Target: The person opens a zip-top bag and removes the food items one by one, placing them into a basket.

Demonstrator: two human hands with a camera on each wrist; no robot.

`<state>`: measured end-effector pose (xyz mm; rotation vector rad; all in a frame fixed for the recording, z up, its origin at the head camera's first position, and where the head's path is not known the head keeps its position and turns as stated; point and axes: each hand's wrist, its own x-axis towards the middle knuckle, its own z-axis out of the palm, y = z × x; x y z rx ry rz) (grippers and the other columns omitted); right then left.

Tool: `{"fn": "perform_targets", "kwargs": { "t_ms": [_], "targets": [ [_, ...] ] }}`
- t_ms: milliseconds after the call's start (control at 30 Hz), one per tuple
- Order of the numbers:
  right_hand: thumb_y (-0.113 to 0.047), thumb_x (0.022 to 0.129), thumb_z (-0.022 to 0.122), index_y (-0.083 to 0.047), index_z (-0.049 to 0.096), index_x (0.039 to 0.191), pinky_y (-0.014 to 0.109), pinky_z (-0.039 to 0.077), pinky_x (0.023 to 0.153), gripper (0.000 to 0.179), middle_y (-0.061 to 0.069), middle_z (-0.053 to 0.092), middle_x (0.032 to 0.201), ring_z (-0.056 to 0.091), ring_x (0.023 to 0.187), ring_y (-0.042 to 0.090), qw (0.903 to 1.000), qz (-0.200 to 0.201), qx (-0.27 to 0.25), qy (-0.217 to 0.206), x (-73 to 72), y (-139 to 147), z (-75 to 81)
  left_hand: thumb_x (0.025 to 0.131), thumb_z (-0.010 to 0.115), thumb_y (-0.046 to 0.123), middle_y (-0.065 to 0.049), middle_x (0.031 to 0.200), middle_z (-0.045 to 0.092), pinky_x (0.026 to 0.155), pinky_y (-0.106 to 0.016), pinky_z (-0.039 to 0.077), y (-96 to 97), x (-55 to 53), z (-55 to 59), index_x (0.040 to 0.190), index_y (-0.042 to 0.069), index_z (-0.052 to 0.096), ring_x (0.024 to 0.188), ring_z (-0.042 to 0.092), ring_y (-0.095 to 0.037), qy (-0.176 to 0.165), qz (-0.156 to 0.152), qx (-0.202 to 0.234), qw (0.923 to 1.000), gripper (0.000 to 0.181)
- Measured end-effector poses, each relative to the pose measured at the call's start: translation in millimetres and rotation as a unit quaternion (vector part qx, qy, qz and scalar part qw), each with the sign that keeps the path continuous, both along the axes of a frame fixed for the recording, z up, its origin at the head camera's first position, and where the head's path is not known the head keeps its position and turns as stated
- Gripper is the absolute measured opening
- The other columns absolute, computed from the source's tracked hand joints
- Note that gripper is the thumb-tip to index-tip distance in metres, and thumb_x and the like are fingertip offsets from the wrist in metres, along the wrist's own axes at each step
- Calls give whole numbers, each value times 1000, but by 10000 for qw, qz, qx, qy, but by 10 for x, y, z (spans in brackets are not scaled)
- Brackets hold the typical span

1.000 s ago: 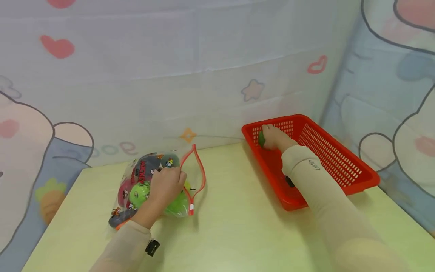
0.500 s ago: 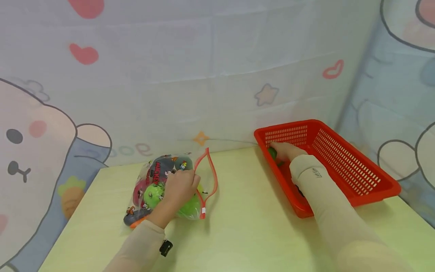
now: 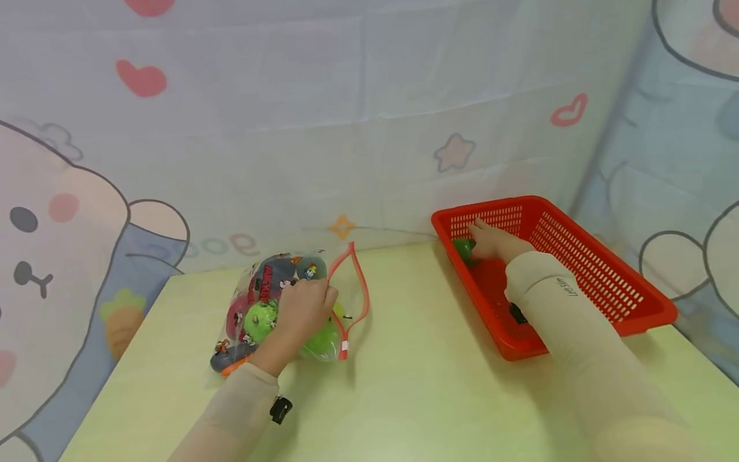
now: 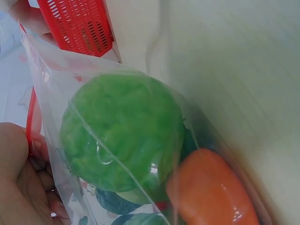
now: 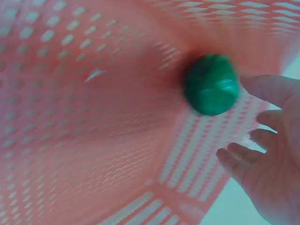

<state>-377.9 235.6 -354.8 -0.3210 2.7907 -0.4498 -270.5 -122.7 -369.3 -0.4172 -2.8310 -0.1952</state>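
Note:
My left hand [image 3: 303,311] grips the red-edged opening of a clear zip bag [image 3: 271,269] printed with cartoon figures. Through the plastic in the left wrist view show a bumpy green ball-shaped toy [image 4: 122,131] and a smooth orange piece [image 4: 213,190]. My right hand [image 3: 498,244] is inside the red basket [image 3: 612,276] at its far left end, fingers spread and holding nothing. Beside its fingertips, a glossy dark green rounded object [image 5: 212,85] sits in the basket's corner.
A pale yellow-green table [image 3: 398,385] lies under both bag and basket. Behind it hangs a white cloth backdrop [image 3: 277,128] with cartoon prints, close to the basket's far edge. A black clip [image 3: 280,409] hangs by the left sleeve.
My right hand had its fingers round the green object, lowered it into the basket's corner, let it go and drew back slightly. The left hand keeps hold of the bag. The head view shifted.

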Motion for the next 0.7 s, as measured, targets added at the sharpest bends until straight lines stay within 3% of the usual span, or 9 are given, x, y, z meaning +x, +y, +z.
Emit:
{"fn": "perform_targets", "kwargs": {
  "t_ms": [133, 300, 433, 567, 700],
  "targets": [
    [-16, 91, 45, 5, 15, 144, 55, 13, 110, 64, 27, 7, 151, 8, 138, 43, 9967, 633, 49, 499, 78, -141, 179, 93, 35, 22, 0, 50, 36, 45, -28, 22, -36, 14, -6, 57, 13, 41, 47, 29, -15, -44, 84, 110, 9999, 38],
    [-18, 92, 48, 3, 27, 141, 53, 17, 110, 57, 23, 17, 150, 17, 137, 42, 9821, 1246, 47, 1411, 235, -463, 498, 93, 36, 22, 0, 50, 35, 45, -28, 22, -76, 19, -14, 57, 14, 41, 47, 30, -16, 67, 109, 124, 9998, 37],
    [-21, 92, 50, -2, 36, 138, 49, 21, 110, 51, 17, 29, 147, 25, 135, 36, 9716, 1698, -99, 1647, 375, -780, 711, 93, 36, 22, 0, 50, 35, 45, -28, 21, -86, 6, -24, 57, 14, 40, 47, 31, -16, 119, 89, 140, 9998, 36],
    [-19, 93, 48, -2, 50, 125, 43, 36, 102, 36, 16, 49, 128, 46, 118, 30, 9559, 2384, 23, 1715, 499, -1099, 741, 92, 38, 20, 0, 49, 33, 44, -28, 19, -73, -2, -30, 56, 14, 39, 47, 27, -15, 229, 56, 212, 9995, 37],
    [-19, 93, 48, -6, 56, 109, 35, 43, 88, 22, 9, 55, 108, 53, 97, 21, 9471, 2793, 416, 1526, 612, -1361, 621, 92, 39, 20, 1, 50, 33, 44, -28, 19, -24, -13, -47, 56, 14, 39, 46, 27, -15, 161, 14, 365, 9992, 36]
  ]
}}
